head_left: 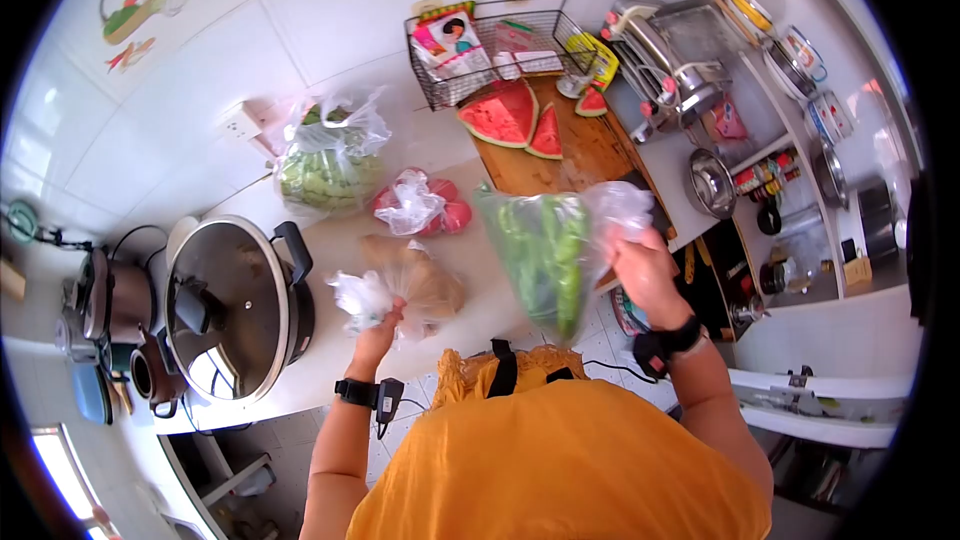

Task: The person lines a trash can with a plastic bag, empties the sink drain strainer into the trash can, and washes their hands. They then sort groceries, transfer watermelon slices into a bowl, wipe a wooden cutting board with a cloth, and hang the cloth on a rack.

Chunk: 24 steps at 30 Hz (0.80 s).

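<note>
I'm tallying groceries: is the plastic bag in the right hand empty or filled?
Filled: long green vegetables show through the clear plastic bag, whose bunched end the right hand grips.

Bench (335,240): pale top, runs left to center of frame. Directly on it: big glass-lidded pot (245,310) at left, brown jug (155,375) just beside it, bagged greens (325,180) upper left of center, bagged red produce (445,210) mid-frame, wooden cutting board (525,172) upper center. Bag of brown produce (435,285) below center; contact unclear.
</note>
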### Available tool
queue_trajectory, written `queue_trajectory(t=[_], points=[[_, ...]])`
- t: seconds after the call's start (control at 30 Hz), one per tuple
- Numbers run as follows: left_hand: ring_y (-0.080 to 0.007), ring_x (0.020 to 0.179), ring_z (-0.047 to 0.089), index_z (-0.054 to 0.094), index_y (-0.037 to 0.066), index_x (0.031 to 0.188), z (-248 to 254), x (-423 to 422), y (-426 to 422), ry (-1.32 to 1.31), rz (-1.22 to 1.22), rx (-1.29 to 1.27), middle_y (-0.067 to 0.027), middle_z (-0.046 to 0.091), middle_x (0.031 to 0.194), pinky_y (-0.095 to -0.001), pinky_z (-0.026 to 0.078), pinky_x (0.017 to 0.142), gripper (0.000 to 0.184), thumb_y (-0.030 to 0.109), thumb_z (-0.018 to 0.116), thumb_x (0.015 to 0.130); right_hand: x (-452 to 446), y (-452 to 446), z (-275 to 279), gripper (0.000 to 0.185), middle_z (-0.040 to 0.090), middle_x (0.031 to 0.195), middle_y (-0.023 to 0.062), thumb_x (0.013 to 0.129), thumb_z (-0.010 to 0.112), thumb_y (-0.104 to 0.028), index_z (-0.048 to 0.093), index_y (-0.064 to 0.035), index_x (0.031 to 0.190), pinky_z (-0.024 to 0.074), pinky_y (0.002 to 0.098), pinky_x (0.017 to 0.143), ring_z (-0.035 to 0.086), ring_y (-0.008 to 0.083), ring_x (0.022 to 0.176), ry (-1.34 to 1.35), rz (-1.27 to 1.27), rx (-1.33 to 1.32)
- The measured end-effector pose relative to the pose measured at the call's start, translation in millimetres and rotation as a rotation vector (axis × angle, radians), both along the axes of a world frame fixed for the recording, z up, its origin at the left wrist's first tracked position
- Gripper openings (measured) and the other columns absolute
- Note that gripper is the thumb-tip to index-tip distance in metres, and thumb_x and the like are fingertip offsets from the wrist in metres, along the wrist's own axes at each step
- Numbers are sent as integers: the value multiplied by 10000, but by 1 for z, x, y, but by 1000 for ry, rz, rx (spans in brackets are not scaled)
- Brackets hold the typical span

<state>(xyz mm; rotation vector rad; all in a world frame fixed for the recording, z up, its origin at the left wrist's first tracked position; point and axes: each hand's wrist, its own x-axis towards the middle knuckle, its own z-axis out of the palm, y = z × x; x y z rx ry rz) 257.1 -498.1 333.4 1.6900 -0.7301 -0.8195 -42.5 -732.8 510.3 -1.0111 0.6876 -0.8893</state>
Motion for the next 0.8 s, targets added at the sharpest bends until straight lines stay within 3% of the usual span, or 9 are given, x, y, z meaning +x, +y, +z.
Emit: queue_trajectory(t=[0.03, 0.17, 0.23, 0.37, 0.43, 0.6, 0.63, 0.8], points=[[-116, 594, 520, 556, 27, 821, 3, 0, -3, 55, 37, -62, -41, 584, 733, -251, 418, 533, 160, 182, 557, 859, -6, 10, 22, 224, 545, 983, 61, 870, 403, -3, 496, 15, 1073, 409, 281, 765, 517, 146, 834, 26, -131, 8], [-105, 622, 510, 543, 29, 845, 19, -1, -13, 112, 45, -63, -43, 577, 773, -230, 408, 569, 175, 185, 488, 899, -75, 14, 12, 233, 560, 977, 64, 863, 422, -4, 495, 24, 1083, 408, 281, 780, 529, 145, 868, 116, -125, -41], [-98, 624, 498, 543, 51, 833, 25, 1, -20, 141, 59, -186, -27, 561, 752, -223, 380, 556, 156, 159, 455, 902, -91, 18, 9, 241, 569, 975, 57, 861, 438, -12, 494, 24, 1093, 413, 273, 789, 536, 133, 871, 142, -199, -20], [-88, 619, 482, 534, 81, 770, 54, -7, -23, 103, 70, -78, -15, 541, 712, -214, 351, 549, 220, 238, 458, 905, -148, 11, -3, 259, 581, 1006, 56, 862, 441, -21, 499, 17, 1112, 421, 246, 815, 552, 122, 893, 71, -300, 123], [-53, 540, 363, 513, 89, 685, 70, -28, -28, 69, 114, -62, 22, 478, 633, -197, 245, 496, 317, 275, 409, 919, -180, 3, -9, 235, 584, 993, 52, 869, 445, -37, 521, 18, 1084, 427, 248, 808, 553, 124, 890, -35, -302, 140], [-109, 638, 381, 453, 48, 673, 106, -85, -45, 210, 119, -83, -28, 411, 676, -234, 300, 624, 298, 211, 412, 919, -261, -26, -22, 235, 585, 1008, 62, 873, 458, -67, 524, 21, 1081, 426, 262, 825, 555, 137, 906, -92, -335, 184], [-115, 631, 384, 459, 48, 689, 108, -98, -50, 324, 118, -238, -28, 423, 688, -236, 316, 632, 277, 213, 436, 910, -268, -28, -19, 240, 582, 1021, 66, 872, 457, -64, 518, 22, 1088, 424, 269, 835, 555, 145, 919, -104, -322, 206], [-107, 630, 385, 465, 68, 715, 129, -163, -62, 377, 190, -228, -21, 428, 703, -238, 329, 623, 232, 203, 444, 902, -317, -45, -47, 254, 576, 1049, 69, 867, 454, -42, 506, 18, 1108, 402, 287, 878, 539, 157, 973, -172, -224, 327]])
